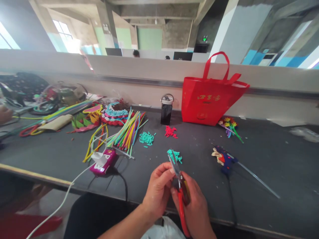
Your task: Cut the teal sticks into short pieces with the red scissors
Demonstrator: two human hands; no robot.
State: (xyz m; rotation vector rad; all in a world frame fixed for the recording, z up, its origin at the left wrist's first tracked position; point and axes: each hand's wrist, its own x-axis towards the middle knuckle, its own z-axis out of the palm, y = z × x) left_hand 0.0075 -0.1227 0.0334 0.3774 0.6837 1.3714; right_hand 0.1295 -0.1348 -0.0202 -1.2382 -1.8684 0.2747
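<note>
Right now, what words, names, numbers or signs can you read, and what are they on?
"口子窖", most likely: stylised gold writing on the red bag.
Smaller gold line and round emblem below it: too small to read.
White marks on the purple plug box: too blurred to read.
Green lit sign in the background: too small to read.
Mark on the dark monitor behind the partition: too small to read.

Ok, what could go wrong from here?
The scissors sit with their blades right beside the left hand, so a slip might nip it. The nearest teal pile lies by the blade tips and could get scattered. The white cable hangs over the table edge; a snag might tug the purple power block.
</note>
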